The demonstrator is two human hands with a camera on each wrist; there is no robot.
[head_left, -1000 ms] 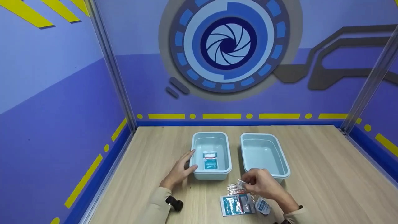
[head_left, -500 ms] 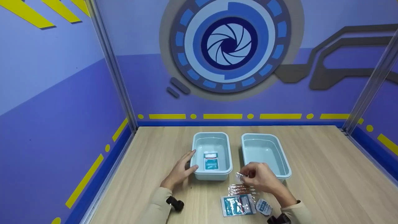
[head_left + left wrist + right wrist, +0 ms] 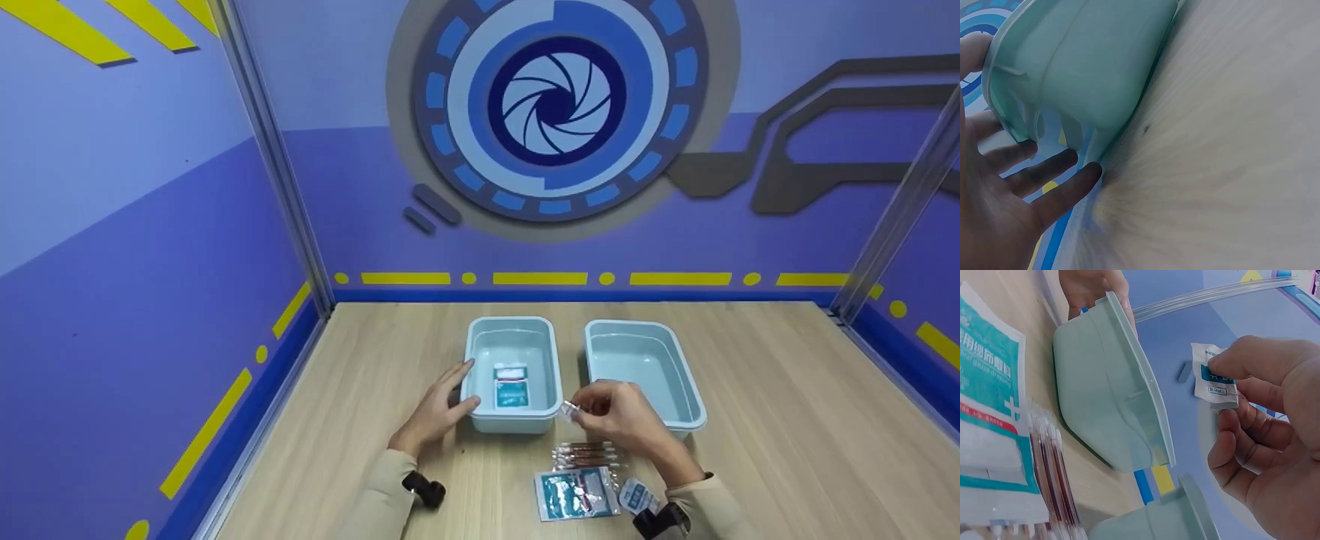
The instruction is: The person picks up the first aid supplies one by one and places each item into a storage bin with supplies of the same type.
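My right hand point(image 3: 628, 417) pinches a small white sachet point(image 3: 1216, 377) with teal print between thumb and fingers. In the head view it is in the air just off the right front corner of the left light-green bin point(image 3: 511, 424). My left hand point(image 3: 429, 417) rests against that bin's left side, thumb at the rim, fingers point(image 3: 1069, 191) spread loosely along it. Inside the left bin lies a teal-and-white packet point(image 3: 512, 391). On the table below the right hand are a gauze dressing packet point(image 3: 576, 495), several brown-filled swabs point(image 3: 585, 455) and another small white-and-blue packet point(image 3: 639, 496).
A second light-green bin point(image 3: 639, 361) stands to the right, its front edge partly behind my right hand. Both bins sit on the wooden table point(image 3: 390, 352), enclosed by purple panels at the back and sides.
My right hand has lifted the sachet from beside the swabs and carried it up and left toward the left bin. The left hand has stayed on the bin.
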